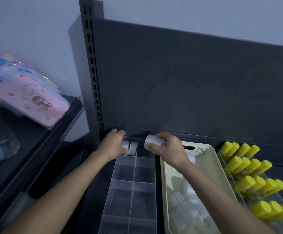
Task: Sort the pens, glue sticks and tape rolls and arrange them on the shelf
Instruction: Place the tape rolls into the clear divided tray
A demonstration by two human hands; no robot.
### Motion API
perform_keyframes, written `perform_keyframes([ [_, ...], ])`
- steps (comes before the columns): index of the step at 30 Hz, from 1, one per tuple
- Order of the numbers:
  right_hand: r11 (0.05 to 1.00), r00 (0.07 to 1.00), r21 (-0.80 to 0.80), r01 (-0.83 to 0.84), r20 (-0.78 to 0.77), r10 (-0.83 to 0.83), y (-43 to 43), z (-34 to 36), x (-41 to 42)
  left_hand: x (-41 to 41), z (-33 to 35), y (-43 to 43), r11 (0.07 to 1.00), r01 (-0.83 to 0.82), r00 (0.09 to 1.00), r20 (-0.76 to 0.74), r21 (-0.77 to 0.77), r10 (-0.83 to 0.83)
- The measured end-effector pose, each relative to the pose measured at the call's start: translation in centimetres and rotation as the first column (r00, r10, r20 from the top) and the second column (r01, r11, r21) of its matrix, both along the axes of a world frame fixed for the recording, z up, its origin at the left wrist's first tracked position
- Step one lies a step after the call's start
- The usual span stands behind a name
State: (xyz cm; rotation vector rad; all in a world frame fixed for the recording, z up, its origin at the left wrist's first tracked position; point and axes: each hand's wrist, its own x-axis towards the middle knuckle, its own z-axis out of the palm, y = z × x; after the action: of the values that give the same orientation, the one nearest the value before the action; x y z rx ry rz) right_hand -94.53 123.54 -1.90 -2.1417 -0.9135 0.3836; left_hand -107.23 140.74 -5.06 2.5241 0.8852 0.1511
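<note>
Two seated rolls (130, 146) stand on edge in the far-left cell of the clear divider tray (134, 180); the white roll (152, 142) could, I judge, catch the thin partition and land askew or topple them. Left hand (113, 144) reaches forward, fingers curled round the seated rolls, while right hand (169, 149) hovers over the neighbouring far cell, fingers and thumb pinching the white roll sideways.
</note>
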Motion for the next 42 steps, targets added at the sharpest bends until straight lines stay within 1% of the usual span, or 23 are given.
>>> perform_keyframes([
  [4, 0.999, 0.999, 0.038, 0.012, -0.03, -0.011, 0.2, 0.2, 0.3, -1.5, -1.3, -0.6, 0.994, -0.052, 0.991, 0.118, -0.093, 0.063],
  [9, 0.998, 0.998, -0.035, -0.055, 0.015, 0.056, 1.3, 0.6, -0.2, -2.7, -1.8, -1.1, 0.987, -0.045, 0.978, 0.194, -0.152, 0.074],
  [13, 0.964, 0.961, -0.176, -0.201, 0.155, 0.229, 2.4, 0.5, -0.6, -3.3, -2.1, -1.1, 0.971, -0.077, 0.975, 0.185, -0.227, 0.12],
  [17, 0.916, 0.923, -0.293, -0.274, 0.189, 0.336, 3.0, -0.1, -0.7, -3.7, -2.4, -1.1, 0.955, -0.106, 0.97, 0.182, -0.278, 0.16],
  [22, 0.89, 0.896, -0.367, -0.271, 0.241, 0.372, 3.9, -1.0, -0.5, -3.8, -2.5, -1.3, 0.953, -0.11, 0.967, 0.191, -0.283, 0.168],
  [26, 0.852, 0.843, -0.451, -0.264, 0.322, 0.431, 4.6, -1.6, -0.5, -3.9, -2.5, -1.3, 0.955, -0.104, 0.97, 0.185, -0.278, 0.16],
  [31, 0.822, 0.81, -0.524, -0.222, 0.371, 0.455, 5.0, -2.3, -1.0, -3.8, -2.4, -1.4, 0.962, -0.095, 0.972, 0.187, -0.258, 0.146],
  [36, 0.809, 0.77, -0.567, -0.157, 0.443, 0.46, 5.3, -2.8, -0.9, -3.8, -2.4, -1.5, 0.966, -0.091, 0.975, 0.176, -0.242, 0.136],
  [38, 0.811, 0.77, -0.566, -0.148, 0.448, 0.453, 5.4, -2.8, -0.7, -3.8, -2.4, -1.3, 0.966, -0.094, 0.976, 0.17, -0.243, 0.138],
  [40, 0.839, 0.798, -0.515, -0.175, 0.425, 0.427, 5.2, -2.5, -0.5, -3.8, -2.3, -1.2, 0.969, -0.091, 0.978, 0.16, -0.231, 0.131],
  [42, 0.893, 0.841, -0.404, -0.198, 0.398, 0.366, 4.5, -1.8, -0.1, -3.9, -2.2, -1.2, 0.976, -0.092, 0.978, 0.164, -0.198, 0.125],
])
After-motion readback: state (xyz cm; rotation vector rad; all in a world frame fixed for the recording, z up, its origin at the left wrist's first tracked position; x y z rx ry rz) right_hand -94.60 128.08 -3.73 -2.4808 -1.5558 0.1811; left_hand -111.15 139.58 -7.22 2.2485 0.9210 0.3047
